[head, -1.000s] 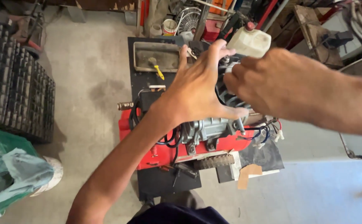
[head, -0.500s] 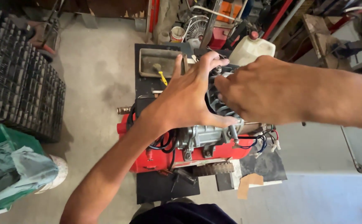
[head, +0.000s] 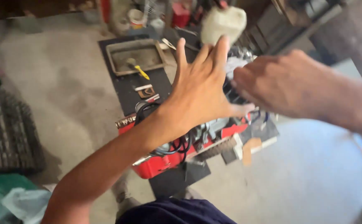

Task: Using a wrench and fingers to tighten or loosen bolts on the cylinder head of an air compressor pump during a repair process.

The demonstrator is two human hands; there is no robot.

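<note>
The left hand [head: 199, 89] is held with fingers spread wide, nothing gripped. The right hand [head: 278, 85] is blurred; its grip cannot be told. Both are raised over the grey metal engine block [head: 214, 126], which is seated on the red machine frame [head: 160, 164] on the concrete floor [head: 64, 103].

Both forearms are bare from elbow to wrist, with no sleeve, watch, ring or glove on the left hand [head: 197, 89] or the motion-blurred right hand [head: 278, 85]. At six o'clock a dark navy cloth garment [head: 177, 212] covers the torso.
</note>
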